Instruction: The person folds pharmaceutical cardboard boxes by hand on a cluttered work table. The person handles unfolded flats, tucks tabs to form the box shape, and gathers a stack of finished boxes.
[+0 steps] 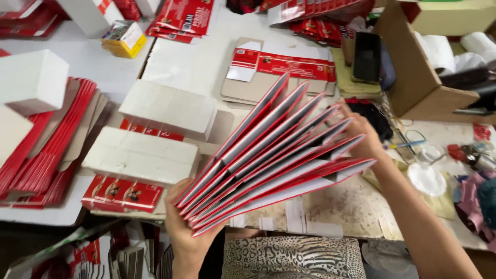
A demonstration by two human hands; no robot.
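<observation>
A fanned stack of several flat red-and-white cardboard sleeves (268, 155) is held up edge-on above the work table. My left hand (187, 227) grips the near, pinched end of the fan from below. My right hand (360, 135) holds the far, spread end, fingers against the top edges. The sleeves are splayed apart at the right and meet at the left hand.
White folded boxes (168, 107) (139, 154) lie on red printed flats at the left. More red flats (41, 150) are piled at the far left. A flat carton blank (281, 70) lies behind the fan. A brown cardboard box (418, 77), a black phone (367, 56) and small clutter sit at the right.
</observation>
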